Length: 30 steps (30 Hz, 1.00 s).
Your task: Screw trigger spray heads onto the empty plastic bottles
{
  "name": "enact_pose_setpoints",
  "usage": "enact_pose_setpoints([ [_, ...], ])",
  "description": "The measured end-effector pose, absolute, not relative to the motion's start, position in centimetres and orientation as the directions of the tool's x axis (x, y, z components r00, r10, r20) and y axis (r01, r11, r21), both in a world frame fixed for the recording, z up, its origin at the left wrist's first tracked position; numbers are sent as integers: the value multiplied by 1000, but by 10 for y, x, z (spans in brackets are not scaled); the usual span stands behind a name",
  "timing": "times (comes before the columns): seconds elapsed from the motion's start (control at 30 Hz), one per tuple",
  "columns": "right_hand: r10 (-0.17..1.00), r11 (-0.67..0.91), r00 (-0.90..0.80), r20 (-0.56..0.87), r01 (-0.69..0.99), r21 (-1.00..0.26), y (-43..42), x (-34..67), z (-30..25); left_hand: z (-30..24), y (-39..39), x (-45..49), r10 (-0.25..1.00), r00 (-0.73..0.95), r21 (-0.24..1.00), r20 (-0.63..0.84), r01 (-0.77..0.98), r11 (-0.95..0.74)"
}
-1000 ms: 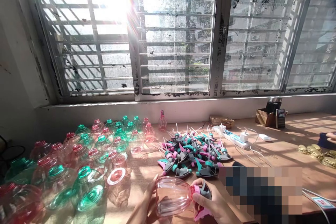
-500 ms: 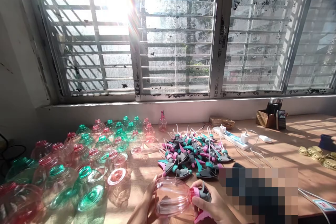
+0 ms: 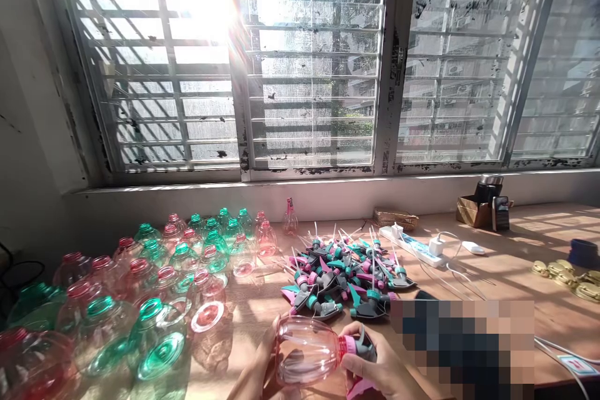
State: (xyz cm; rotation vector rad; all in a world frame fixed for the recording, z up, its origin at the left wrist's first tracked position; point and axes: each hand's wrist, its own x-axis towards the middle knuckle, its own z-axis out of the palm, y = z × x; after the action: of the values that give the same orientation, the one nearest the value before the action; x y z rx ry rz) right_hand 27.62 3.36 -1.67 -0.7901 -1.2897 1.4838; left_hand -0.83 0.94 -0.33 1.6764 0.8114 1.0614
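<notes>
A clear pink spray bottle (image 3: pixel 307 351) lies on its side in the air at the bottom middle, its base to the left. My left hand (image 3: pixel 266 359) is wrapped round the base end, with most fingers hidden behind it. At the neck, a grey and pink trigger sprayer head (image 3: pixel 360 345) sits on the bottle's mouth. My right hand (image 3: pixel 372 362) grips this head, thumb on the near side by the pink collar. Just beyond both hands is a heap of loose trigger sprayer heads (image 3: pixel 328 275) in grey, pink and teal, with thin white tubes sticking up.
Several open pink and green bottles (image 3: pixel 150 331) stand upright on the left of the wooden table (image 3: pixel 248 300). Toward the back right are a power strip (image 3: pixel 412 247) with cables, a cardboard box (image 3: pixel 473 211) and a phone (image 3: pixel 500 214). Gold-coloured pieces (image 3: pixel 557 272) lie far right.
</notes>
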Motion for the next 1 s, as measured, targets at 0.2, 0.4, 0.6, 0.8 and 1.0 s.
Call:
enact_pose_setpoints([
  [0.2, 944, 44, -306, 123, -253, -967, 32, 276, -13, 0, 12, -9, 884, 423, 974, 200, 9, -225],
  [0.4, 964, -17, -261, 53, -259, -966, 36, 278, -17, -16, 14, -13, 917, 368, 979, 155, 67, -192],
  [0.6, 946, 11, -309, 99, -272, -962, 35, 278, -15, -14, 10, -9, 911, 358, 977, 206, -29, -210],
  [0.8, 939, 38, -318, 132, -286, -957, 35, 278, -17, -12, 11, -7, 925, 331, 981, 187, -21, -191],
  [1.0, 957, 11, -274, 92, -282, -959, 37, 279, -21, -18, 12, -8, 924, 346, 985, 164, -11, -171],
])
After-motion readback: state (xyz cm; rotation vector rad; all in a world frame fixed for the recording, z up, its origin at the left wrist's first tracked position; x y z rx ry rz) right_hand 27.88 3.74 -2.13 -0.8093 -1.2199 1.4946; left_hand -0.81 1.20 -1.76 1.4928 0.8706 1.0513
